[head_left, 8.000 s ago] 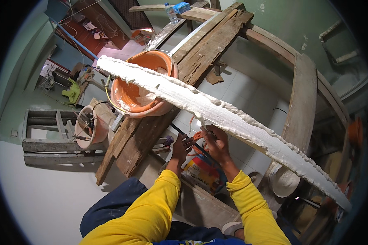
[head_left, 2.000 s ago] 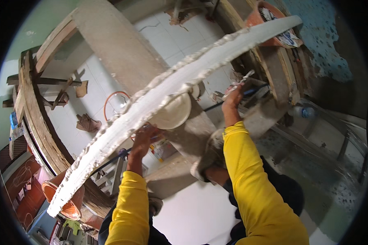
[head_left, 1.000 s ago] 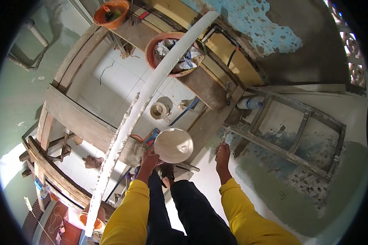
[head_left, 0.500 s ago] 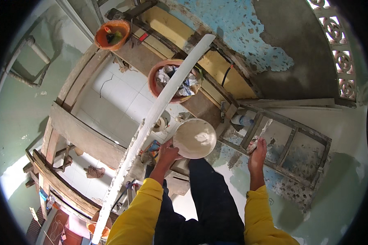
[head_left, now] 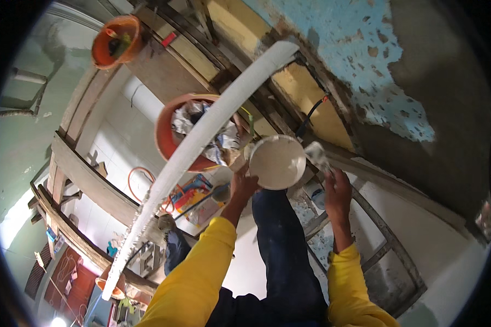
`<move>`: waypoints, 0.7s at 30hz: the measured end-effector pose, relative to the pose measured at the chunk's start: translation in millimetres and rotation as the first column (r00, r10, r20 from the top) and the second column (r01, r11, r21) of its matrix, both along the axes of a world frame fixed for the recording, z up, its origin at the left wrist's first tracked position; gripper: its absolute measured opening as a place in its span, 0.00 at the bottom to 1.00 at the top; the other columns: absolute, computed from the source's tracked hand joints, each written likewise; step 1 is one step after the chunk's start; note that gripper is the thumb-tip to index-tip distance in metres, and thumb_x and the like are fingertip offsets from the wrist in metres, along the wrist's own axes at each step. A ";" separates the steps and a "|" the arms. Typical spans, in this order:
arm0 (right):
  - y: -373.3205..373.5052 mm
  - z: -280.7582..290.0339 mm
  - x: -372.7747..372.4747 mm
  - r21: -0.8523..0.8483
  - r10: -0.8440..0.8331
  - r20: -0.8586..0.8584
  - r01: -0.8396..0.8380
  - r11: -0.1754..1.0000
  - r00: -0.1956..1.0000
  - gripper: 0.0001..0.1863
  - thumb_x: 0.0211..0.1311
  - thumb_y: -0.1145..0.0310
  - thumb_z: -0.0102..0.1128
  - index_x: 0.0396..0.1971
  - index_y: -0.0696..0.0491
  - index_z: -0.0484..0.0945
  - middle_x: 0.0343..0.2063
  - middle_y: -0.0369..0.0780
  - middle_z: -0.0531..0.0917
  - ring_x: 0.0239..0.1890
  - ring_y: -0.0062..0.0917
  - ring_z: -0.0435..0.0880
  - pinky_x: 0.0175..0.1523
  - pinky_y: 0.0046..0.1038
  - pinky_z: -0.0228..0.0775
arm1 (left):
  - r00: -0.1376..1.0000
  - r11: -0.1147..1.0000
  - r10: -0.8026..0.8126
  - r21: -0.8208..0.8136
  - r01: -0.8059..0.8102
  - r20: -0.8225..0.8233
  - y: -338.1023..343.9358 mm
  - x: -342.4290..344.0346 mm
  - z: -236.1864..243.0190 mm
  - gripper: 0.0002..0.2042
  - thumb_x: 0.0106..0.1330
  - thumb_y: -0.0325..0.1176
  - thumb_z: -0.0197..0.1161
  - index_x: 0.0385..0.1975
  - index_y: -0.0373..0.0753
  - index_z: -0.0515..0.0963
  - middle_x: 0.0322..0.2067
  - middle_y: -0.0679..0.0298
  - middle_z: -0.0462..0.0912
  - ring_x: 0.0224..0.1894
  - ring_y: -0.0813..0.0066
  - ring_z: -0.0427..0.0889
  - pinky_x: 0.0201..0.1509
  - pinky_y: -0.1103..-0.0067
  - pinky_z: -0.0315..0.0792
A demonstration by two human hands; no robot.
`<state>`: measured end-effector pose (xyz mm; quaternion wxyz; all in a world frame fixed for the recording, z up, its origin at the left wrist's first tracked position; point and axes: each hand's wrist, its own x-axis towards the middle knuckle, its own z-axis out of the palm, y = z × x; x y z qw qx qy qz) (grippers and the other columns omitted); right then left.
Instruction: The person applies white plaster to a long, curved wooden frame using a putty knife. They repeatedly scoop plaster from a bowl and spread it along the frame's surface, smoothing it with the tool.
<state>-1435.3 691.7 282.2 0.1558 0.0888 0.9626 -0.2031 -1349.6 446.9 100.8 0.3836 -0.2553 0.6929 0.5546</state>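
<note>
My left hand [head_left: 242, 188] is closed on the rim of a round white bucket [head_left: 278, 162], held in front of me above my knee. Pale, wet-looking plaster covers what I can see of its inside. My right hand [head_left: 337, 196] grips a plaster-smeared trowel [head_left: 317, 155], its blade close to the bucket's right rim. The fingers hide the handle. Both forearms are in yellow sleeves.
A long white pole [head_left: 196, 136] slants across the view, left of the bucket. Behind it, an orange tub [head_left: 166, 133] holds crumpled sacks. Another orange bowl [head_left: 101, 46] sits farther left on planks. A wooden frame [head_left: 390, 234] lies at right, beside a patchy blue wall [head_left: 360, 60].
The trowel has come left and its blade now sits near the bucket's rim. The bucket is slightly higher and farther right in view. The whole view has shifted and turned.
</note>
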 end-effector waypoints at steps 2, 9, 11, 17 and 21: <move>2.1 -30.4 -42.3 0.188 0.270 0.085 -0.281 0.941 0.959 0.14 0.68 0.64 0.59 0.46 0.58 0.80 0.43 0.50 0.82 0.48 0.44 0.81 0.52 0.44 0.70 | 0.961 0.963 0.261 -0.050 -0.266 -0.093 24.0 -28.1 -38.8 0.29 0.55 0.31 0.64 0.62 0.44 0.77 0.53 0.49 0.83 0.54 0.64 0.85 0.55 0.66 0.78; 2.5 -135.5 -130.5 0.302 0.727 -0.074 -0.680 0.669 0.683 0.06 0.61 0.70 0.61 0.37 0.52 0.80 0.31 0.45 0.79 0.37 0.42 0.80 0.40 0.44 0.67 | 0.879 0.917 0.310 -0.132 -0.377 -0.363 76.1 -52.8 -144.6 0.21 0.52 0.39 0.71 0.48 0.43 0.84 0.51 0.44 0.83 0.50 0.56 0.85 0.54 0.64 0.78; -7.0 -172.0 -145.9 0.307 0.719 -0.197 -0.655 0.691 0.666 0.04 0.58 0.69 0.61 0.31 0.52 0.82 0.28 0.42 0.78 0.38 0.41 0.81 0.44 0.45 0.69 | 0.786 0.799 0.570 -0.061 -0.598 -0.241 85.2 -69.6 -132.1 0.16 0.53 0.40 0.72 0.40 0.42 0.85 0.48 0.46 0.84 0.45 0.54 0.85 0.50 0.64 0.79; -51.4 -209.0 -166.1 0.422 0.769 -0.010 -0.694 0.583 0.639 0.03 0.51 0.70 0.63 0.23 0.50 0.84 0.27 0.42 0.81 0.37 0.37 0.82 0.44 0.40 0.70 | 0.980 0.927 0.137 -0.330 -0.179 -0.147 79.3 -92.4 -119.8 0.17 0.60 0.27 0.62 0.51 0.41 0.80 0.41 0.55 0.86 0.40 0.63 0.86 0.46 0.69 0.79; -85.4 -204.8 -146.8 0.420 0.866 -0.061 -0.774 0.473 0.496 0.04 0.50 0.69 0.62 0.24 0.51 0.84 0.28 0.43 0.82 0.37 0.35 0.83 0.44 0.38 0.71 | 0.979 0.907 0.051 -0.402 -0.127 -0.197 72.1 -89.3 -130.7 0.04 0.63 0.33 0.60 0.32 0.42 0.80 0.37 0.58 0.87 0.41 0.57 0.86 0.42 0.64 0.76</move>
